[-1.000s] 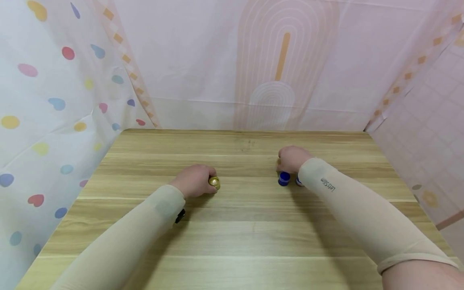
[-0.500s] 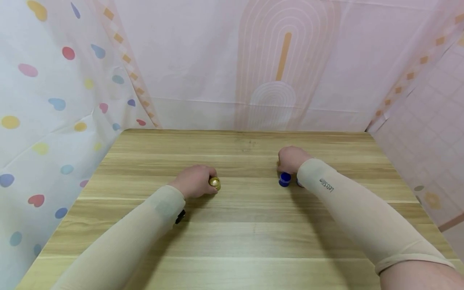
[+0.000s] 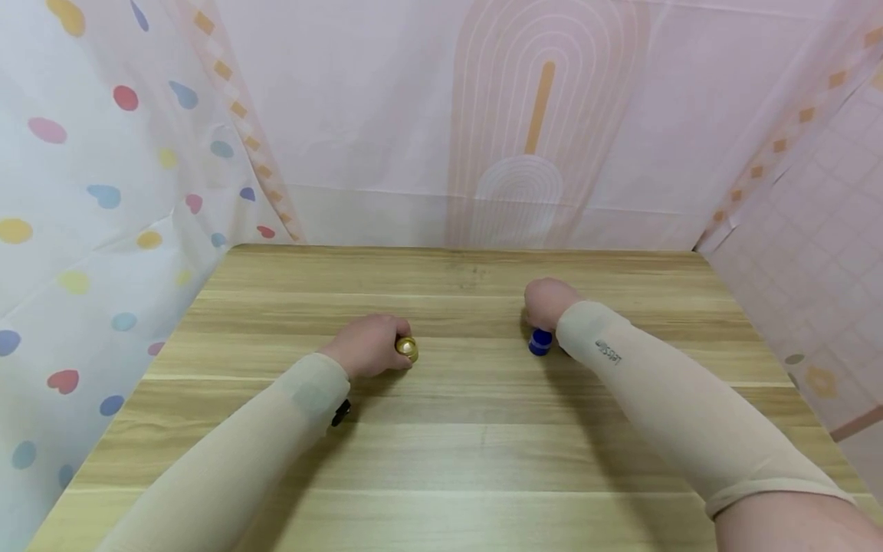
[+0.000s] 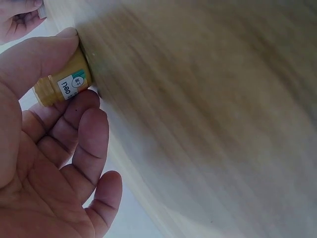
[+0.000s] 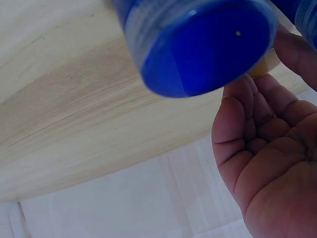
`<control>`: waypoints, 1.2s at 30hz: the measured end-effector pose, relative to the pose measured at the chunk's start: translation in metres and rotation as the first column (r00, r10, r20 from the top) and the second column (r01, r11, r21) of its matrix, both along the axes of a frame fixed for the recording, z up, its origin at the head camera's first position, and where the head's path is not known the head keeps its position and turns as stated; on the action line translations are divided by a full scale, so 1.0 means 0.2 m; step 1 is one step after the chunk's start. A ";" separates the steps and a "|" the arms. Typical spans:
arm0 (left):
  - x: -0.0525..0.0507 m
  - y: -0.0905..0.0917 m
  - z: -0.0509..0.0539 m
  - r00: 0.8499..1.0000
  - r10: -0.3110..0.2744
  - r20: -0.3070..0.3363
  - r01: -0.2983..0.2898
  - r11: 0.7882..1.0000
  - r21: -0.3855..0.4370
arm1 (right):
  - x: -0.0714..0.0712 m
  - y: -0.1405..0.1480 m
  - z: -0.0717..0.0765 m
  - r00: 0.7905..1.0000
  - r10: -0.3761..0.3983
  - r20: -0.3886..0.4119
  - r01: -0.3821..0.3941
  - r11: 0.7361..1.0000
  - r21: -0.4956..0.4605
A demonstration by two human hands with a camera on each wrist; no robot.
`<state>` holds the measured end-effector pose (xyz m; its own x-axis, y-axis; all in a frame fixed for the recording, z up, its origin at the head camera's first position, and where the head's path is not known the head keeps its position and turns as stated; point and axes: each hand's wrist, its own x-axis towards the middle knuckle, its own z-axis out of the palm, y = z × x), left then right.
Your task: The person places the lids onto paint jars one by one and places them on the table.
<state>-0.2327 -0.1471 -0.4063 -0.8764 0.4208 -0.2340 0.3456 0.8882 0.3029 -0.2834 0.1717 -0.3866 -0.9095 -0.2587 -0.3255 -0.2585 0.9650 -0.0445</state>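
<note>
A small gold paint jar point(image 3: 407, 349), with "deli" on its label in the left wrist view, stands on the wooden table. My left hand point(image 3: 369, 345) grips it between thumb and fingers. Farther right, my right hand point(image 3: 550, 303) is just behind a blue paint jar point(image 3: 540, 342). That jar looms large in the right wrist view, with part of a second blue jar point(image 5: 308, 20) at the corner. Between the right thumb and curled fingers point(image 5: 230, 121) shows a bit of an orange-yellow thing point(image 5: 259, 68), mostly hidden.
The wood-grain table point(image 3: 441, 460) ends at a pale patterned cloth point(image 3: 386, 138) behind it. A dotted cloth point(image 3: 103, 153) hangs on the left, and another cloth point(image 3: 821, 230) borders the right side.
My right hand and forearm have shifted slightly left, and the sleeve now covers the jar that showed beside the blue one. The left hand keeps its grip on the gold paint jar.
</note>
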 end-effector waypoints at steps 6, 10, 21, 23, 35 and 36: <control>0.00 0.00 0.01 1.000 -0.006 -0.010 0.006 1.000 -0.008 | 0.00 -0.01 0.00 0.999 -0.054 0.006 0.054 0.998 -0.036; 0.00 0.00 0.00 1.000 -0.004 -0.010 0.004 1.000 -0.006 | 0.00 -0.01 -0.01 0.999 -0.042 -0.006 0.042 0.999 -0.022; 0.01 -0.01 0.00 1.000 0.001 0.000 -0.001 1.000 -0.004 | 0.00 -0.03 -0.01 0.999 -0.035 -0.007 0.035 0.999 0.001; 0.01 -0.01 0.00 1.000 0.002 0.000 -0.002 1.000 -0.004 | 0.00 -0.04 -0.02 0.999 -0.042 -0.006 0.042 0.999 0.004; 0.00 0.00 0.00 1.000 0.009 0.024 -0.008 1.000 -0.007 | 0.04 -0.04 0.01 0.999 -0.042 -0.011 0.042 0.999 -0.007; 0.00 0.00 -0.01 1.000 0.008 0.025 -0.008 1.000 -0.006 | 0.04 -0.04 0.01 0.999 -0.046 -0.007 0.046 0.999 -0.005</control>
<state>-0.2331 -0.1474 -0.4076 -0.8738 0.4119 -0.2586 0.3305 0.8929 0.3057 -0.2761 0.1646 -0.3852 -0.9226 -0.2186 -0.3178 -0.2146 0.9755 -0.0479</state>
